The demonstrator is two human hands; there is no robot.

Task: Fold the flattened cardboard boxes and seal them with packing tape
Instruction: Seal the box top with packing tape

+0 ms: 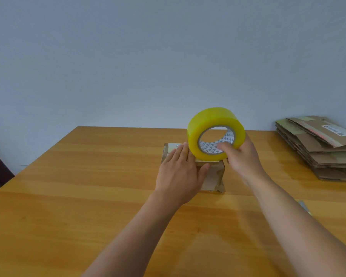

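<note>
2 hands at work on 1 small box, near the middle of the wooden surface. Left hand laid flat on top of the box, fingers straight, pressing the flaps down; nothing gripped. Right hand gripping the yellow roll of tape, fingers hooked through the core, roll upright on its edge and touching the top of the box just beside the left fingertips. Hard to tell whether a strip is already stuck down under the roll; some shiny film visible on the near side of the box.

Judged from this: box light and hollow, thin cardboard, easy to dent and quick to slide on the smooth wood, so best held by flat pressure from above, not squeezed at the sides. Roll stiff and fairly heavy for its size, smooth outside, so the core is the safe place to hold. Tape itself thin, sticky, likely to wrinkle or fold on itself if pulled slack.

Stack of flattened boxes at the far right of the surface, well apart from the hands, not yet folded. Small grey object beside the right forearm, too hidden to name.
</note>
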